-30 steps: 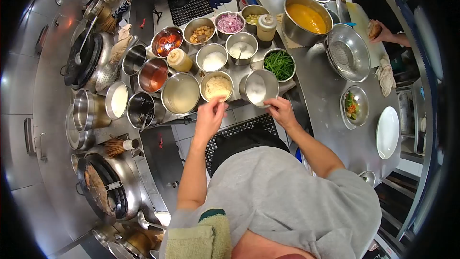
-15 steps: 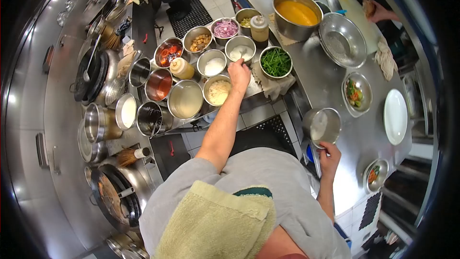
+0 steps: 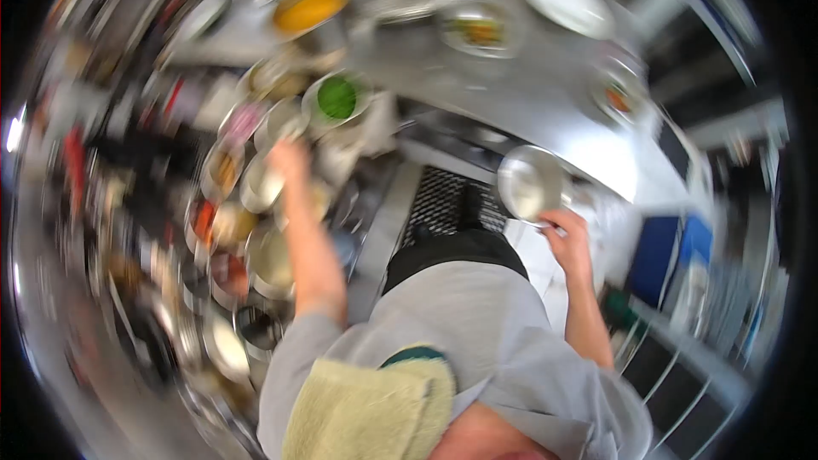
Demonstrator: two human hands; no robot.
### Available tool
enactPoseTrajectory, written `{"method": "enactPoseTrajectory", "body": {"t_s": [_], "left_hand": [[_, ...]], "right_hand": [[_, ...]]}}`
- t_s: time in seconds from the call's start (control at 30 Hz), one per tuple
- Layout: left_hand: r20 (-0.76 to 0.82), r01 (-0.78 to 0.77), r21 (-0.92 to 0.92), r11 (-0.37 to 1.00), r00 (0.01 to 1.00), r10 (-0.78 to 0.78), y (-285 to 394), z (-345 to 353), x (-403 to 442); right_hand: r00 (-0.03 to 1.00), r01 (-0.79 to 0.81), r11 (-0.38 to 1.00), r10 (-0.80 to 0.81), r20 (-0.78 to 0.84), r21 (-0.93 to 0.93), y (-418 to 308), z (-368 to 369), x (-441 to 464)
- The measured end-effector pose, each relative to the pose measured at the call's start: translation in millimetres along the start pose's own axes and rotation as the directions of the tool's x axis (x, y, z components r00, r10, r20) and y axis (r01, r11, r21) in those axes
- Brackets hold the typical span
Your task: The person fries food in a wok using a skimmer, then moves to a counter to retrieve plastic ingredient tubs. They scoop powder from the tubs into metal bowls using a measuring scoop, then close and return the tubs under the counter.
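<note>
The right hand (image 3: 569, 243) pinches the near rim of a round silver metal pot (image 3: 550, 172), probably light, stiff, slick; best held there. The left hand (image 3: 288, 158) blurs; can't tell.

Light is bright; white glare washes out the table (image 3: 511, 89) just beyond the right grip (image 3: 569, 240). Motion blur smears the pots (image 3: 271, 262) around the left grip (image 3: 288, 158); the view curves towards black edges.

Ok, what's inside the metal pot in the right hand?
Inside the metal pot, held at its rim by the right hand, there's pale stuff; blur keeps me from saying what. Whatever lies beneath it is covered and can't be seen.
</note>
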State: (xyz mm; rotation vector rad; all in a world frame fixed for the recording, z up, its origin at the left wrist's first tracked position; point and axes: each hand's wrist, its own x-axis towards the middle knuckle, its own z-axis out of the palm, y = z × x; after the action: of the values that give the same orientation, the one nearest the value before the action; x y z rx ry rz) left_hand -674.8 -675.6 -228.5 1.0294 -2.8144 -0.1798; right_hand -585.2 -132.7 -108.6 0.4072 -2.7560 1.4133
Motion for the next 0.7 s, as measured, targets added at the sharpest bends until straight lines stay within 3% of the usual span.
{"method": "enactPoseTrajectory", "body": {"t_s": [0.03,0.07,0.1,0.13,0.17,0.2,0.23,0.27,0.3,0.33,0.4,0.7], "left_hand": [[-0.041,-0.062,0.078,0.995,0.997,0.066,-21,23,7],[-0.028,-0.197,0.091,0.976,0.979,0.2,-11,-17,-15],[0.037,-0.159,0.015,0.987,0.987,0.159,-9,-42,-20],[0.046,-0.211,-0.023,0.977,0.976,0.212,-5,-50,-18],[0.035,-0.275,-0.062,0.959,0.96,0.278,11,-54,-22],[0.016,-0.325,-0.105,0.94,0.944,0.328,22,-62,-27],[0.008,-0.38,-0.146,0.913,0.923,0.385,40,-72,-38],[0.008,-0.424,-0.194,0.885,0.901,0.433,58,-84,-54],[0.015,-0.464,-0.229,0.856,0.877,0.48,72,-98,-69],[0.025,-0.499,-0.251,0.83,0.853,0.521,85,-116,-86],[0.068,-0.506,-0.295,0.811,0.835,0.546,98,-154,-122],[0.343,-0.404,-0.495,0.769,0.722,0.6,193,-245,-248]], "right_hand": [[1.0,0.018,1.0,-0.019,-0.015,-0.018,-8,-6,-2],[0.996,0.048,0.997,-0.043,0.077,-0.063,-18,-21,4],[0.975,0.186,0.969,-0.162,0.15,-0.165,-19,-33,13],[0.948,0.272,0.96,-0.256,0.188,-0.065,-41,-49,25],[0.899,0.424,0.903,-0.41,0.154,-0.065,-57,-63,36],[0.851,0.473,0.881,-0.462,0.25,0.015,-75,-77,51],[0.748,0.65,0.76,-0.639,0.181,-0.005,-91,-90,65],[0.622,0.774,0.632,-0.748,0.231,-0.036,-105,-95,96],[0.616,0.755,0.656,-0.716,0.33,0.014,-127,-103,120],[0.674,0.671,0.741,-0.621,0.399,0.019,-159,-127,118],[0.668,0.678,0.735,-0.602,0.436,-0.024,-185,-152,111],[0.622,0.738,0.669,-0.624,0.473,-0.088,-149,-222,92]]}}
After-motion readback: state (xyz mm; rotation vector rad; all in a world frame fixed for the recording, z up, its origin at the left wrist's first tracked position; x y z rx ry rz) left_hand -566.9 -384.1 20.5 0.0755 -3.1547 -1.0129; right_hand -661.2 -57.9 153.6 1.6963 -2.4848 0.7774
